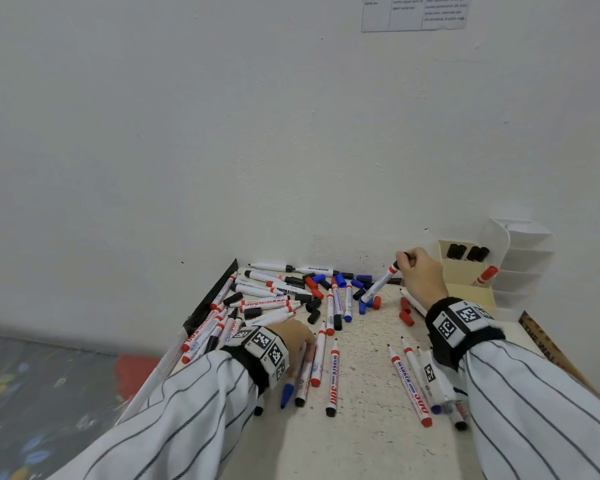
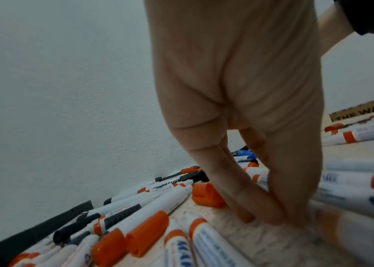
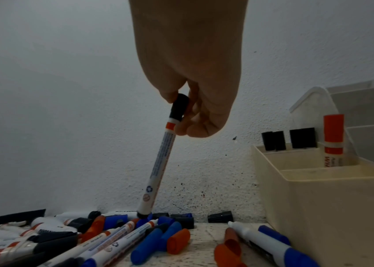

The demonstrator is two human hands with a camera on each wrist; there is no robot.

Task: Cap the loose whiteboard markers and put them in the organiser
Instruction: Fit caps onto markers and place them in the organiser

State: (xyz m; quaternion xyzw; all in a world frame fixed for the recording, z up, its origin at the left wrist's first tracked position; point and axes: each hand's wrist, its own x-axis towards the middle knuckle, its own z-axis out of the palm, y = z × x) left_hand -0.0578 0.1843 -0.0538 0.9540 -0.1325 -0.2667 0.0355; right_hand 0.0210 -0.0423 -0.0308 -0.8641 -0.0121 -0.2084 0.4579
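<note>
My right hand (image 1: 404, 259) (image 3: 182, 112) pinches the black-capped end of a white marker (image 1: 378, 285) (image 3: 161, 162). The marker hangs tilted, and its lower end touches the heap of loose caps by the wall. The cream organiser (image 1: 461, 271) (image 3: 318, 198) stands just right of that hand, holding black-capped markers (image 3: 288, 138) and a red-capped marker (image 1: 485, 276) (image 3: 333, 139). My left hand (image 1: 309, 341) (image 2: 270, 215) reaches down with straight fingers, its fingertips on the table against uncapped markers (image 1: 317, 358).
Many loose markers (image 1: 267, 296) and red, blue and black caps (image 1: 340, 280) cover the far left and middle of the table. More markers (image 1: 413, 382) lie under my right forearm. A lettered wooden board (image 1: 548, 344) lies at the right edge, and a black strip (image 1: 208, 299) at the left.
</note>
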